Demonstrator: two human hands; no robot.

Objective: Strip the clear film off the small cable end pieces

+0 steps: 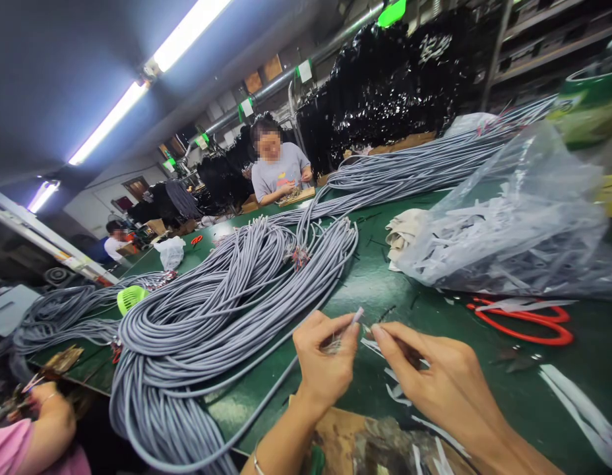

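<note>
My left hand (326,359) is closed in a pinch on a grey cable, whose pale tip (358,315) sticks out past the thumb and forefinger. Behind that hand the grey cable (274,392) curves down and left toward the big coil. My right hand (434,369) is just to the right, its thumb and forefinger pinched close to the tip. What it holds is too small and hidden to make out. A large bundle of grey cables (212,316) lies left of my hands. White strips (397,389) lie beneath and around the right hand.
Right of my hands lie red-handled scissors (528,323) and a clear bag of white scraps (514,244), beside a cream cloth (405,231). More cables (409,168) run along the green table (380,270). A co-worker (281,168) sits opposite; another person's arm (49,422) is at lower left.
</note>
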